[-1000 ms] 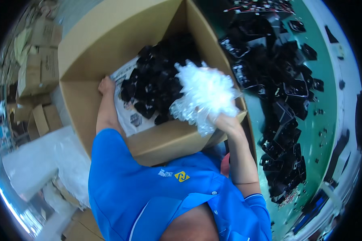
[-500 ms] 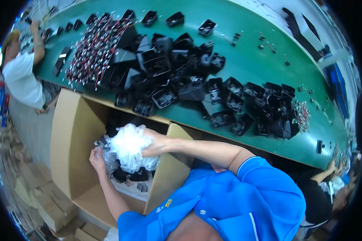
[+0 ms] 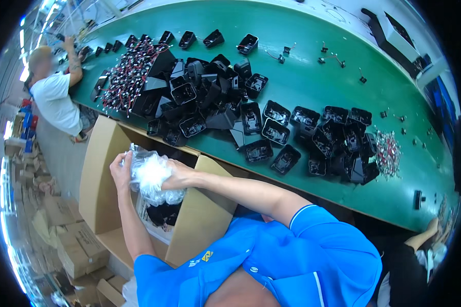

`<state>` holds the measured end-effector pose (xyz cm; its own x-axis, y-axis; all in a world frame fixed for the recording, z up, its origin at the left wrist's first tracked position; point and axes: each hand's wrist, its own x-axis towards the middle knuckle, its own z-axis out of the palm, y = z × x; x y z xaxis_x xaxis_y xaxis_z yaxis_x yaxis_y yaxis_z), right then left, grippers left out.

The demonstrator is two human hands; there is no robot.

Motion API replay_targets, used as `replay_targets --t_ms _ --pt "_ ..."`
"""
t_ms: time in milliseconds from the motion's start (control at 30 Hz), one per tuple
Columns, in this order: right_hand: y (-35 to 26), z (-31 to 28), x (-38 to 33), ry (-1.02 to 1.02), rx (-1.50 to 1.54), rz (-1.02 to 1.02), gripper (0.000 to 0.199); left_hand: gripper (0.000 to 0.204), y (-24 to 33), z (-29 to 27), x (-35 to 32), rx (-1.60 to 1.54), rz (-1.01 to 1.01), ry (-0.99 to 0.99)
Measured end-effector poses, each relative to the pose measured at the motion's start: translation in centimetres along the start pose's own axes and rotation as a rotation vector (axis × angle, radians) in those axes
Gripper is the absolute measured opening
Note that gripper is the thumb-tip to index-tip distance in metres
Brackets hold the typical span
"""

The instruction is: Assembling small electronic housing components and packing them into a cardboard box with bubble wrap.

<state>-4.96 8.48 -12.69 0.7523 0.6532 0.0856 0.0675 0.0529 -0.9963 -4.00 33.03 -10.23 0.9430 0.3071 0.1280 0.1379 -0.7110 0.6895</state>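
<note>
A crumpled bundle of clear plastic bags (image 3: 153, 176) is held between my two hands, over the open cardboard box (image 3: 100, 174). My left hand (image 3: 121, 171) grips the bundle's left edge, its fingers curled round the plastic. From the right, my right hand (image 3: 177, 175) is closed on the bundle, and its fingertips are partly hidden by the plastic. Dark items (image 3: 164, 214) lie deeper in the box, below the bags; their kind cannot be made out.
A green table (image 3: 302, 61) runs along the box's far side. It bears piles of black plastic housings (image 3: 220, 97) and heaps of small wired parts (image 3: 130, 74). One person (image 3: 59, 97) sits at the far left; another's arm (image 3: 422, 238) shows at right. Cardboard boxes (image 3: 77, 245) stand at lower left.
Both hands have shifted with the plastic bundle toward the box's left side. My left hand has moved up along the bundle's edge. The whole view has tilted slightly.
</note>
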Motion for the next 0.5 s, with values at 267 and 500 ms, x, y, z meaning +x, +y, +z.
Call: replay_targets --t_ms 267,500 --pt "-0.5 -1.2 -1.9 -0.262 0.134 -0.084 0.06 0.033 9.2 0.0 -7.7 -0.308 -0.012 0.215" --pt "0.0 -3.6 -7.3 -0.25 0.186 -0.064 0.066 0.036 16.1 3.2 -11.6 -0.73 0.378 0.019"
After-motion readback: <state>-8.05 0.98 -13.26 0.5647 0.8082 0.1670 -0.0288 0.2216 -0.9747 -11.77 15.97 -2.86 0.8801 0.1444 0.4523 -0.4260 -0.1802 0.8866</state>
